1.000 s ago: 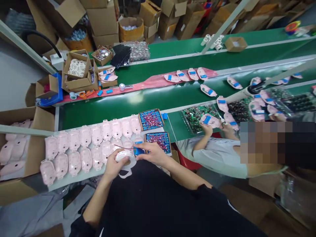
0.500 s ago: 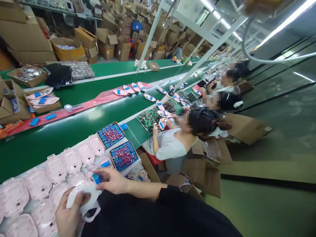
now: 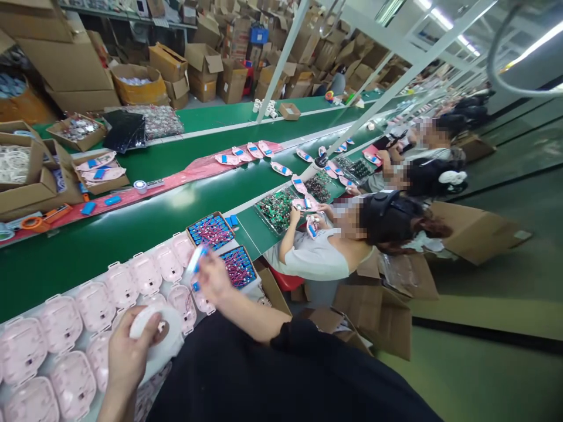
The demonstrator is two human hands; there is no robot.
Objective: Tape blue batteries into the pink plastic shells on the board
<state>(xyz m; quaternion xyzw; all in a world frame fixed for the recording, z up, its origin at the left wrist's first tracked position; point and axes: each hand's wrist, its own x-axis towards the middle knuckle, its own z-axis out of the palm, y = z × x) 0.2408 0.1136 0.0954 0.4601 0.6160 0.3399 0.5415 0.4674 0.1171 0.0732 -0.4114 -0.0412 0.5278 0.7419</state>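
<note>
My left hand (image 3: 125, 351) grips a roll of white tape (image 3: 174, 341), thumb across its face near the central hole. My right hand (image 3: 215, 280), smeared by motion, pinches a small blue battery pack (image 3: 200, 254) with a whitish strip along it. It hovers over the near end of the rows of pink plastic shells (image 3: 121, 284). Beside the right hand stand two boxes of blue battery packs with red wires, a far box (image 3: 211, 230) and a near box (image 3: 240, 266), the near one partly covered by the hand. Another blue piece shows below the right fingers.
A green conveyor belt (image 3: 145, 234) runs past the shells. Across it lies a pink strip (image 3: 189, 174) with loose blue packs. A co-worker in a light shirt (image 3: 308, 255) sits to the right, by a tray of green circuit boards (image 3: 276, 210). Open cartons (image 3: 373, 305) stand behind.
My right hand has moved up and away from the tape roll with the blue pack. The dangling tape end no longer shows at the roll. The view has shifted slightly.
</note>
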